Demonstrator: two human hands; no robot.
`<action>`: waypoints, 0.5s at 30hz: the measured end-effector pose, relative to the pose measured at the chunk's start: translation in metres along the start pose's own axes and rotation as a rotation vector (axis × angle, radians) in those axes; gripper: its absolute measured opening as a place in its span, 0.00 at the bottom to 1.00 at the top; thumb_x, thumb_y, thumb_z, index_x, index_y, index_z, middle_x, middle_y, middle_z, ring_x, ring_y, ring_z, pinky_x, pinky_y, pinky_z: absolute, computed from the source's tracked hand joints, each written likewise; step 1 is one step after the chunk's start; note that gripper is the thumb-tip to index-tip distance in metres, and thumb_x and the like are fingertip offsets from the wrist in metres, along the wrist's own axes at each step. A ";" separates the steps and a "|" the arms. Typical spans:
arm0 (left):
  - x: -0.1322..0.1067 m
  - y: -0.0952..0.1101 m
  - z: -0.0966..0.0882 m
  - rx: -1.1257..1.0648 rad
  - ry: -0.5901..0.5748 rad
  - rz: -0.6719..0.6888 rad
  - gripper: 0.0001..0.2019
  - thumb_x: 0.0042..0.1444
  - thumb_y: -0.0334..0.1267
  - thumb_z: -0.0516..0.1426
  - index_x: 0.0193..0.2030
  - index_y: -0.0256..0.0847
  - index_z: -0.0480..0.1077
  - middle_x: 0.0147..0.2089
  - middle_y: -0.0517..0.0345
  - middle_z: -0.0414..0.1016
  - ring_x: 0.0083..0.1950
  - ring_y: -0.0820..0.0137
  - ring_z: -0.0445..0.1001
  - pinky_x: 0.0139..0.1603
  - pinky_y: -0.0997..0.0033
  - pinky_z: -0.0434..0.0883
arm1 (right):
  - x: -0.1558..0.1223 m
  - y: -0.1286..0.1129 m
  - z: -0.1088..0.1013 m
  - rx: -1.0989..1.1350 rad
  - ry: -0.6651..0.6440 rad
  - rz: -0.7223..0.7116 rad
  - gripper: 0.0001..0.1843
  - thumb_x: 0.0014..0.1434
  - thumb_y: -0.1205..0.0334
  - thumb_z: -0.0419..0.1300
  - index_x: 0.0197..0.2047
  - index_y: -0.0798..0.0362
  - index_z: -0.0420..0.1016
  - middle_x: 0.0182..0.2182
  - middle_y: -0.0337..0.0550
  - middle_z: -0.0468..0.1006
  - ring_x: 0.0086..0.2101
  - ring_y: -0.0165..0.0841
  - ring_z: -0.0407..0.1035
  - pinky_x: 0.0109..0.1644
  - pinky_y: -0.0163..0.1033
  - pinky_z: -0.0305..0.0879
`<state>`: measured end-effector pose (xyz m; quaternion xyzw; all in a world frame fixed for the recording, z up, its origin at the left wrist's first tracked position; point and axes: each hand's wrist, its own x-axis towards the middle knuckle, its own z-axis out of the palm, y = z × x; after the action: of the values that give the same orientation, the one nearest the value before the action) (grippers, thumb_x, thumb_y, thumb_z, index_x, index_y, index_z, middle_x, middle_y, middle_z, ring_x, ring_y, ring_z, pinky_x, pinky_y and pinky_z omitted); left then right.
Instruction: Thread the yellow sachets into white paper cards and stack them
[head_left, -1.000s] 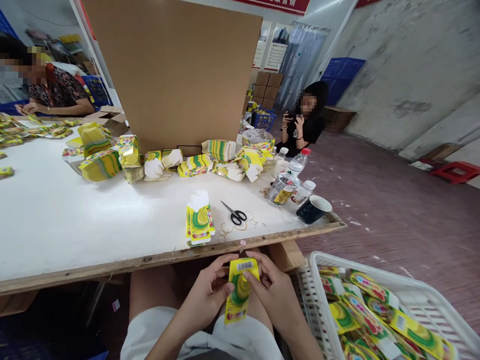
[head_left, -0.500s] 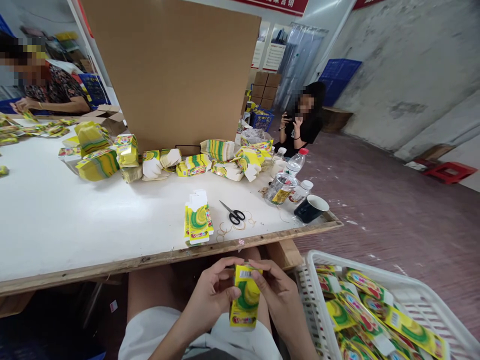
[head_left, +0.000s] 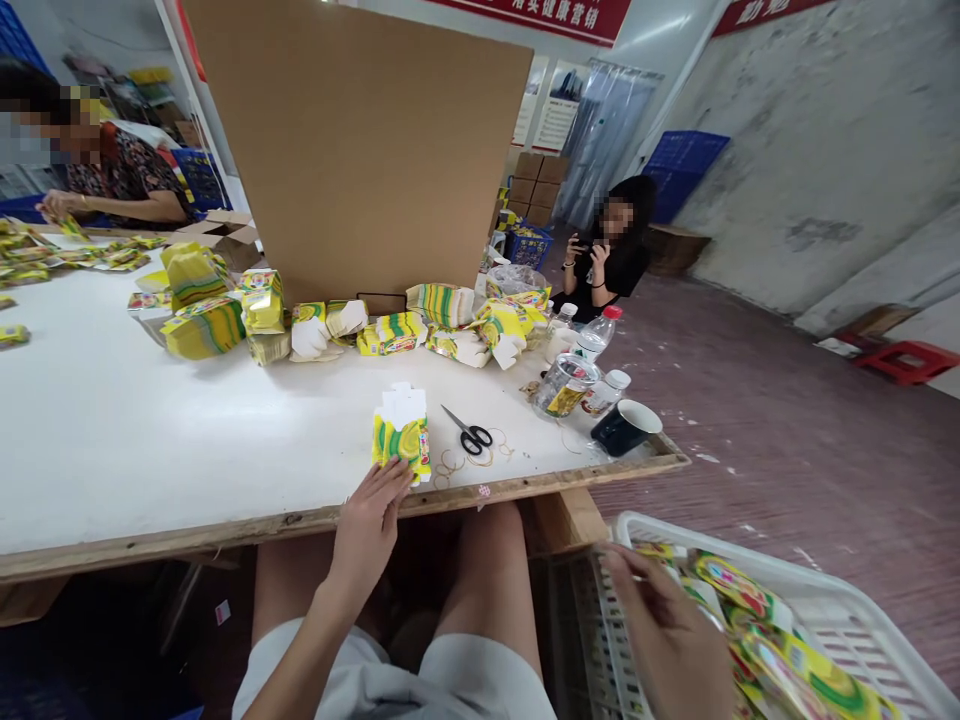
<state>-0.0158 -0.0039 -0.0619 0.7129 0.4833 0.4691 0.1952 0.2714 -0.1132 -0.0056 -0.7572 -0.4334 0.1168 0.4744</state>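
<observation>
My left hand (head_left: 373, 510) lies with its fingers stretched out on the lower part of a small stack of flat yellow-and-green cartons (head_left: 401, 440) near the table's front edge. The cartons' white flaps point away from me. Over the left side of a white plastic basket (head_left: 832, 580) is my right hand (head_left: 671, 630), blurred, its fingers partly hidden. Inside the basket lie many folded yellow, green and red cartons (head_left: 795, 670). Whether a carton still touches my right hand is not clear.
Black-handled scissors (head_left: 474, 438) and loose rubber bands (head_left: 450, 468) lie right of the stack. A dark mug (head_left: 622, 432), bottles and a plastic jar (head_left: 566, 388) stand at the table's right corner. Carton bundles (head_left: 390, 333) line a tall cardboard sheet (head_left: 360, 150). Two other people sit farther off.
Both hands held a folded carton above my lap before. My left hand has moved up onto the flat stack; my right hand has gone right to the basket, and the carton has left my lap.
</observation>
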 end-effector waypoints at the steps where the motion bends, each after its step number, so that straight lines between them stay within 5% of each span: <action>1: -0.004 0.007 0.000 -0.026 0.032 0.033 0.18 0.63 0.28 0.52 0.53 0.48 0.76 0.55 0.54 0.80 0.59 0.61 0.75 0.67 0.49 0.65 | -0.006 -0.006 0.020 0.117 -0.095 0.062 0.23 0.52 0.39 0.63 0.36 0.50 0.83 0.31 0.49 0.83 0.30 0.41 0.74 0.35 0.43 0.70; 4: -0.020 0.031 0.002 -0.148 0.007 0.203 0.21 0.63 0.24 0.51 0.56 0.50 0.74 0.54 0.55 0.80 0.59 0.64 0.75 0.66 0.56 0.66 | -0.020 -0.024 0.071 0.445 -0.378 0.224 0.28 0.54 0.37 0.61 0.42 0.54 0.83 0.31 0.49 0.84 0.24 0.35 0.71 0.30 0.40 0.69; 7: -0.031 0.047 0.011 -0.270 -0.198 0.281 0.21 0.63 0.25 0.51 0.58 0.49 0.72 0.56 0.53 0.79 0.60 0.65 0.75 0.65 0.60 0.68 | -0.023 -0.030 0.097 0.621 -0.473 0.337 0.26 0.48 0.43 0.68 0.43 0.55 0.82 0.32 0.48 0.84 0.24 0.35 0.73 0.29 0.39 0.70; 12: -0.038 0.053 0.028 -0.431 -0.364 0.144 0.17 0.65 0.30 0.52 0.55 0.48 0.75 0.58 0.51 0.77 0.64 0.61 0.70 0.69 0.53 0.62 | -0.019 -0.016 0.088 0.619 -0.341 0.349 0.21 0.42 0.49 0.73 0.36 0.54 0.82 0.35 0.49 0.85 0.36 0.44 0.78 0.41 0.46 0.75; 15: -0.036 0.057 0.031 -0.635 -0.231 -0.068 0.20 0.62 0.35 0.57 0.61 0.49 0.70 0.68 0.50 0.65 0.71 0.59 0.59 0.72 0.53 0.55 | -0.025 -0.012 0.079 0.631 -0.294 0.385 0.23 0.44 0.47 0.72 0.39 0.54 0.81 0.36 0.50 0.85 0.36 0.44 0.78 0.40 0.46 0.76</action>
<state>0.0364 -0.0557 -0.0524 0.6484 0.3112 0.5058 0.4764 0.2037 -0.0814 -0.0429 -0.6170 -0.2898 0.4380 0.5861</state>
